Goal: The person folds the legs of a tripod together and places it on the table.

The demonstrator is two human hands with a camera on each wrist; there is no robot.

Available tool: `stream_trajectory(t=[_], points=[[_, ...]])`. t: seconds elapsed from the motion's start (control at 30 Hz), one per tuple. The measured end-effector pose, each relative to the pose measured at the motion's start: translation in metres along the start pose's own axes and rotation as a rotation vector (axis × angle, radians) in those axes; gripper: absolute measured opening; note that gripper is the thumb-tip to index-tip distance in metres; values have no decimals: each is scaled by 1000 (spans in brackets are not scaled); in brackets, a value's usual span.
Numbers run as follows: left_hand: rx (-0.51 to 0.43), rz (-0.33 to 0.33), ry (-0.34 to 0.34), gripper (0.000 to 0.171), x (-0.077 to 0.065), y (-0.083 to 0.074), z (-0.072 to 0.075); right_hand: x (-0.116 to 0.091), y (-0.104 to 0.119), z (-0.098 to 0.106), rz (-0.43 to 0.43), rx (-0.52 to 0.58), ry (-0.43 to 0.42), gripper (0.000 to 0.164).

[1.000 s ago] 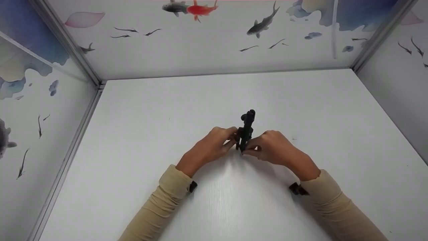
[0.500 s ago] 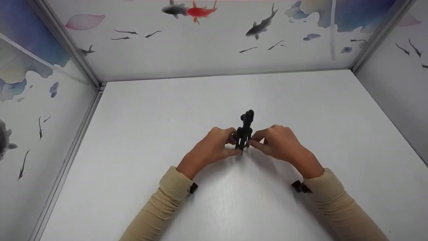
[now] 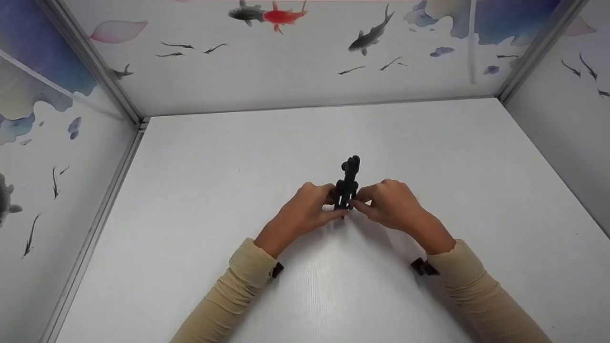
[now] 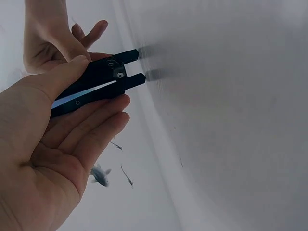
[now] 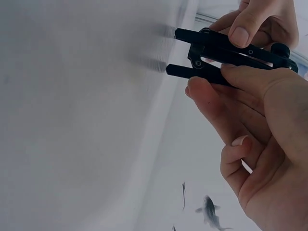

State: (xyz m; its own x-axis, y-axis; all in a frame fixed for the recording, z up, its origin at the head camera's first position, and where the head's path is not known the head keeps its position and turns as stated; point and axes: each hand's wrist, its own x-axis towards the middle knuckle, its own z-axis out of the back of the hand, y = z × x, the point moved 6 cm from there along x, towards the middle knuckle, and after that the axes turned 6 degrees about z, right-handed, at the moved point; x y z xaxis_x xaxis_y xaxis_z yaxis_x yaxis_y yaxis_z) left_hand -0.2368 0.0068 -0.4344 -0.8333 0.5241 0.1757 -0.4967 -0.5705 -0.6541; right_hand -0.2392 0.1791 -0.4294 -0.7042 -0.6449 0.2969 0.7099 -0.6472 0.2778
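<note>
A small black tripod-like stand (image 3: 351,167) with slim legs stands near the middle of the table, between both hands. My left hand (image 3: 305,208) holds its left side, with the thumb reaching across the near leg. My right hand (image 3: 393,205) pinches a leg on the right side between thumb and index finger. In the left wrist view the stand (image 4: 91,72) shows flat legs joined by a small hinged bracket, with a narrow gap between them. The right wrist view shows the leg tips of the stand (image 5: 185,36) just above or touching the white surface; I cannot tell which.
A white tabletop (image 3: 228,152) spreads around the hands. Panels with painted fish (image 3: 190,81) close off the back and both sides, with grey metal posts (image 3: 102,62) at the corners. Small black devices (image 3: 423,267) sit at both wrists.
The right thumb and fingers have moved from the near leg to the right-side leg. The left thumb has extended across the near leg. The legs look slightly more spread.
</note>
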Motion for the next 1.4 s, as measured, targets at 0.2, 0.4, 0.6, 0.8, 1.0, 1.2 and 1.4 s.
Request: stream_trajectory(t=[0.2, 0.4, 0.6, 0.8, 1.0, 1.2, 1.4], points=[[30, 21, -2, 35, -1, 2, 0, 1, 0, -3, 4, 33, -8, 12], [43, 52, -4, 35, -1, 3, 1, 0, -3, -5, 9, 85, -1, 12], [41, 82, -4, 37, -1, 2, -1, -1, -3, -6, 48, 121, -19, 12], [27, 60, -8, 36, -1, 1, 0, -2, -1, -6, 62, 135, -9, 10], [27, 57, -7, 33, -1, 1, 1, -1, -1, -6, 60, 155, 23, 11], [42, 76, -3, 33, -1, 1, 1, -3, -2, -7, 57, 173, 55, 8], [22, 98, 4, 32, 0, 4, 0, -1, -3, -8, 49, 165, 73, 8]])
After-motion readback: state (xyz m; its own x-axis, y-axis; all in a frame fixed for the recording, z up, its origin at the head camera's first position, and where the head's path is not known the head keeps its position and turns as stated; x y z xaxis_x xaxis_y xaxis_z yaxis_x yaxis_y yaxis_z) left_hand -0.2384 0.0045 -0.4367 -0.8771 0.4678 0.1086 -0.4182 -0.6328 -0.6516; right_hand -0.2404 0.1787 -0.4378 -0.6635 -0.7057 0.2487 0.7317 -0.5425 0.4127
